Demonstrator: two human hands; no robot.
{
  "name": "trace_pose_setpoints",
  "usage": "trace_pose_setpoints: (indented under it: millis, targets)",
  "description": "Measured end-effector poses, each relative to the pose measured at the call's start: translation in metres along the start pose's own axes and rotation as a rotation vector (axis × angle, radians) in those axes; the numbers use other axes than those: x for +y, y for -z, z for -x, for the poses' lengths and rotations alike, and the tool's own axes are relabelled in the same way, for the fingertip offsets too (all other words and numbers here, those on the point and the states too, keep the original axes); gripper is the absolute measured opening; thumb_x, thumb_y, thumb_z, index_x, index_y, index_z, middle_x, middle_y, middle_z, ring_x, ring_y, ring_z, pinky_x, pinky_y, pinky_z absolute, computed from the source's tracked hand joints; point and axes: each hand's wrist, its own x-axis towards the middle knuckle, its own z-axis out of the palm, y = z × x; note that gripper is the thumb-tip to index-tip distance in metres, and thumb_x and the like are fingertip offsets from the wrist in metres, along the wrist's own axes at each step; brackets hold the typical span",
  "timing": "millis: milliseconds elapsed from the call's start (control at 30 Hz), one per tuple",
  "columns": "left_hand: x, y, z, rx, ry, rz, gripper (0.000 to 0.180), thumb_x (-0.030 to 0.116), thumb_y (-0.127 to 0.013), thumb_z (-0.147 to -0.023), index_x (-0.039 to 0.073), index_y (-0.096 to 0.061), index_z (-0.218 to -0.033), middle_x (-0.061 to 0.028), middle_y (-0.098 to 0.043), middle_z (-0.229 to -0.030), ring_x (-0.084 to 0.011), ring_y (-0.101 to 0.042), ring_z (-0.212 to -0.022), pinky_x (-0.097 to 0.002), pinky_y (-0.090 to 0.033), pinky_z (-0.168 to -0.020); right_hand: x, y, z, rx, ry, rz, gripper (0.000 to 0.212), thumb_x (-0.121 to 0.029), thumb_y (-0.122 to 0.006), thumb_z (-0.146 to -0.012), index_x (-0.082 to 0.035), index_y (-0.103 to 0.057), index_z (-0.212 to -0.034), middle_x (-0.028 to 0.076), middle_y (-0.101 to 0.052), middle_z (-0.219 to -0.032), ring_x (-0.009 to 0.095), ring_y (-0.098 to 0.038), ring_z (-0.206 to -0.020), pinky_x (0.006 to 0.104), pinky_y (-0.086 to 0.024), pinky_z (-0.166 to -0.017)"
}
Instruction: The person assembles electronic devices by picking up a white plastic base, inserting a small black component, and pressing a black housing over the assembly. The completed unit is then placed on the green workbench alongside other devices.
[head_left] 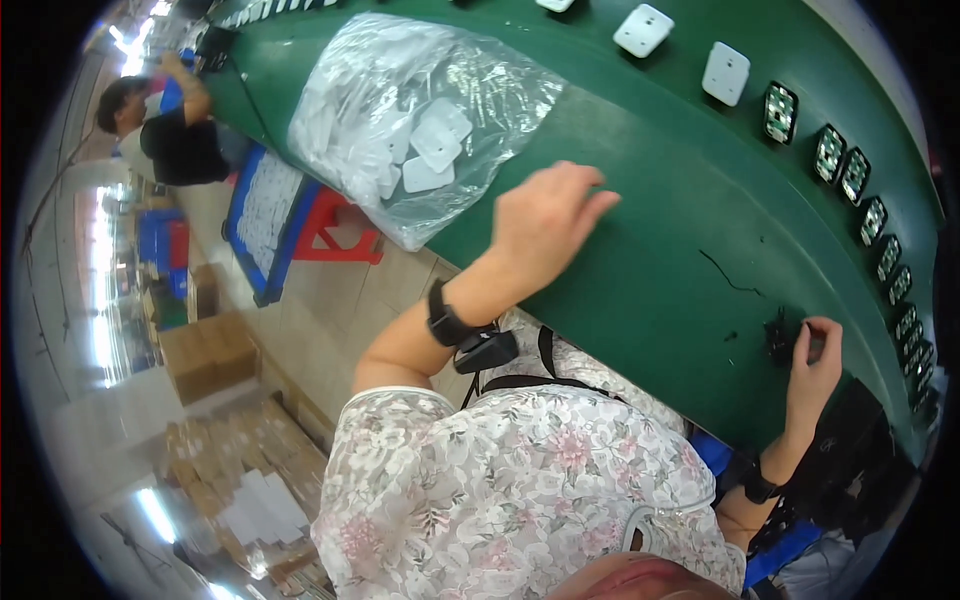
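Note:
My left hand [548, 222] is over the green table, just right of a clear plastic bag [510, 95]. Its fingers are loosely bent, the thumb stands apart, and no object shows in it. White rounded plastic covers [437, 143] fill the bag, several of them loose near its mouth. On the right, my right hand [822, 365] rests by a small clump of black parts [779, 338]. Its thumb and forefinger curl towards each other beside the clump; what they hold, if anything, is too small to tell.
Along the table's far side runs a curved row of white covers [726, 74] and black housings with circuit boards [780, 112]. A thin black wire [728, 274] lies between my hands. A red stool [335, 235] and a blue crate [268, 215] stand left; another person [175, 130] sits beyond.

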Motion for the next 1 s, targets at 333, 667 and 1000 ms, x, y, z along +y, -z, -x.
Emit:
trace_pose_setpoints:
  millis: [333,667,1000]
  targets:
    - [-0.091,0.073,0.015,-0.024,0.336,-0.63,0.057,0.048,-0.069,-0.077,0.001,-0.058,-0.106,-0.0149,-0.056,-0.09,-0.0317,-0.059,-0.086,-0.0408,-0.05,-0.064,-0.019,0.0,-0.017,0.032,0.036,-0.224,0.015,-0.002,-0.054,-0.093,0.001,-0.061,-0.106,0.002,-0.058,-0.097,0.009,-0.053,-0.087,0.0208,-0.043,-0.08]
    - [-0.102,0.071,0.021,-0.09,0.321,-0.602,0.047,0.017,-0.06,-0.088,0.024,-0.05,-0.133,-0.0124,-0.06,-0.073,-0.0312,-0.062,-0.071,-0.0417,-0.048,-0.061,-0.071,-0.007,-0.033,-0.109,0.247,-0.264,0.014,0.002,-0.055,-0.091,0.003,-0.062,-0.102,0.004,-0.058,-0.096,0.011,-0.054,-0.084,0.0204,-0.043,-0.076]
    - [0.044,0.025,-0.003,-0.507,0.425,1.078,0.038,-0.006,-0.06,-0.084,0.007,-0.064,-0.119,-0.0071,-0.055,-0.106,-0.0163,-0.057,-0.1,-0.027,-0.052,-0.079,-0.102,-0.032,-0.029,-0.208,0.087,-0.903,0.019,0.005,-0.059,-0.088,0.003,-0.057,-0.107,0.006,-0.059,-0.096,0.01,-0.058,-0.086,0.0224,-0.047,-0.075]
